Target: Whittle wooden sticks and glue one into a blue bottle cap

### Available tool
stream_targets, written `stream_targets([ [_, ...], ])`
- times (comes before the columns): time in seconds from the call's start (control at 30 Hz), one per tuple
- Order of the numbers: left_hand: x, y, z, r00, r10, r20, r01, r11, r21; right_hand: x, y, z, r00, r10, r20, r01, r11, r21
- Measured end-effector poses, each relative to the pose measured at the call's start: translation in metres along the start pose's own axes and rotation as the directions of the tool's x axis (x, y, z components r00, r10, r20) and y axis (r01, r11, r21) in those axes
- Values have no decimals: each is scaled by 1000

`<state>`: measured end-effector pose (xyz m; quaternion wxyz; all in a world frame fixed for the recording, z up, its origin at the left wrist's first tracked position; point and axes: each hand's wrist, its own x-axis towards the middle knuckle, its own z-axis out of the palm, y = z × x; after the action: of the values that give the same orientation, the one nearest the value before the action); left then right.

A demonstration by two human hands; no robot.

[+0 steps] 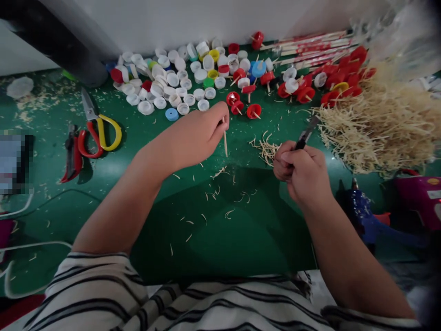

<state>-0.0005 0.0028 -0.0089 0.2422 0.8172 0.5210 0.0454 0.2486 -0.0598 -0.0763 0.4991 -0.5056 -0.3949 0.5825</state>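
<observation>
My left hand (206, 131) is closed on a thin wooden stick (225, 143), whose lower end points down at the table. Just beyond it lie red bottle caps (254, 111) with wooden sticks through them. In my right hand (305, 168) is a utility knife (306, 133), gripped by its dark handle with the blade pointing up and away. Beside that hand sits a small heap of curled wood shavings (266, 149). More thin shavings are scattered on the green table (220, 243) between my hands.
White and coloured bottle caps (172, 80) spread along the back wall. Wrapped sticks (313, 48) lie behind a big shavings pile (382, 119) at right. A blue glue gun (367, 216) rests at right. Scissors (99, 133) and red-handled pliers (72, 156) lie at left.
</observation>
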Motion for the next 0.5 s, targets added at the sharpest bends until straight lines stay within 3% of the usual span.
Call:
stream_targets([
  [0.27,2,-1,1,1000,0,-6,0,1000,-14,3,2,0,999,-39,-8,38,999,-36],
  [0.5,3,3,2,999,-19,-33,19,1000,-2,-3,2,-3,995,-3,97,12,995,-102],
])
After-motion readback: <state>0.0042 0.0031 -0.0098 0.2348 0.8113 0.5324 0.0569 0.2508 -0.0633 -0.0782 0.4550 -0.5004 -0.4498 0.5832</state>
